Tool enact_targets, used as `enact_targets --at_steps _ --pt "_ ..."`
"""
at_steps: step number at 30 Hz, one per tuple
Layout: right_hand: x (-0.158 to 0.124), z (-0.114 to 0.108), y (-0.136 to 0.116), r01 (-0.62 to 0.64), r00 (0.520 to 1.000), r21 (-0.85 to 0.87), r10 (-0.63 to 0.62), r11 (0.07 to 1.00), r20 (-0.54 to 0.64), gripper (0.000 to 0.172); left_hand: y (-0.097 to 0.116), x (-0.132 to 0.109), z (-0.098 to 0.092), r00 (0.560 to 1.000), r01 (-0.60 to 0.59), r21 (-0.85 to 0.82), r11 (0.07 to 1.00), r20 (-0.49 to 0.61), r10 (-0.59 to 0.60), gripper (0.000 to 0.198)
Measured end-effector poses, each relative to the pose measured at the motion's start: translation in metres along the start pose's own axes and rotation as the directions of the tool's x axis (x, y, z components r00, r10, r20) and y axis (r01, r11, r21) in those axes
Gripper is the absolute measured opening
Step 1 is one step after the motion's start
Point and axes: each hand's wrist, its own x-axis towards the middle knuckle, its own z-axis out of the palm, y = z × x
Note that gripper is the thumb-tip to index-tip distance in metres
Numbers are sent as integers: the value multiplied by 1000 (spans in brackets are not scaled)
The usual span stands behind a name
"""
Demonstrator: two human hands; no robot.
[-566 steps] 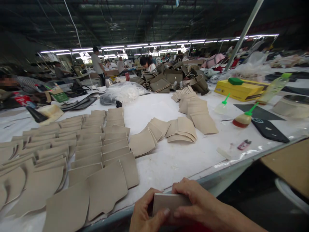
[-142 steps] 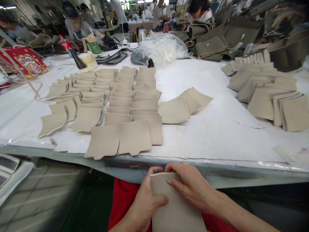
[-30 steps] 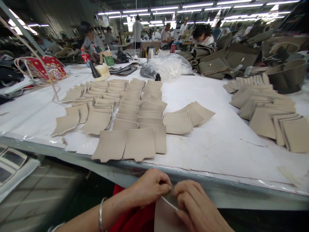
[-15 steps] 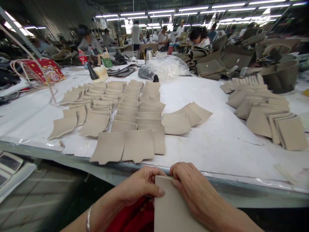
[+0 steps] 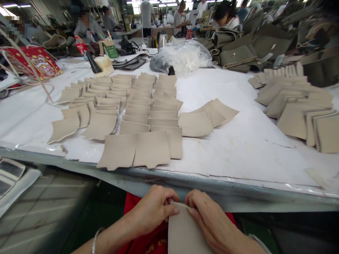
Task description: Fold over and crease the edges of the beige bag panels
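Beige panel (image 5: pixel 184 231) between both hands (image 5: pixel 153 208), pinched near its top, white table (image 5: pixel 238 155) beyond

Big white-covered worktable (image 5: pixel 251 155) filled the near and middle scene; cover creased and cracked near right, with a shiny grey-blue front edge (image 5: pixel 185 183) running left to right. Dark green floor (image 5: pixel 84 211) showed below, near left. Far left of that, grey lined surface (image 5: pixel 58 197), floor or bench unclear. Area under the table at near right was dark. Far side: workshop interior, tan-fronted bench (image 5: pixel 137 33) at far center, a ribbed grey wall (image 5: pixel 49 17) at far left, dim. White tube lights (image 5: pixel 172 5) in rows at far top. Bright patch (image 5: pixel 9 13) at far upper left, blurred, window or not unclear.
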Motion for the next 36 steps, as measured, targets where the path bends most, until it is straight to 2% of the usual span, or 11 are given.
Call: enact_targets --at_steps 3,6,12,19,28,32,36 --pt "0 4 4 74 995 -34 -76 997 -65 18 5 -6 -1 999 -24 101 995 -22 26 13" --pt "1 6 7 118 990 -50 -122 992 -77 18 5 -10 1 999 -7 125 992 -44 13 16" --pt "4 2 4 96 995 -97 -98 991 -15 20 5 -10 2 997 20 137 990 -76 -10 17" --pt "2 2 4 79 996 -90 -83 993 -36 22 8 -9 2 997 -7 143 990 -75 18 19" --pt "5 -10 -6 60 997 -57 -63 997 -46 20 11 -6 3 997 -49 197 979 -45 59 16" --pt "4 -9 -4 88 994 -104 -94 991 -49 20 19 -3 6 993 -107 262 959 -25 118 17" --pt "3 -3 2 147 985 -201 -161 969 -57 21 16 2 14 991 -128 395 910 5 137 19"
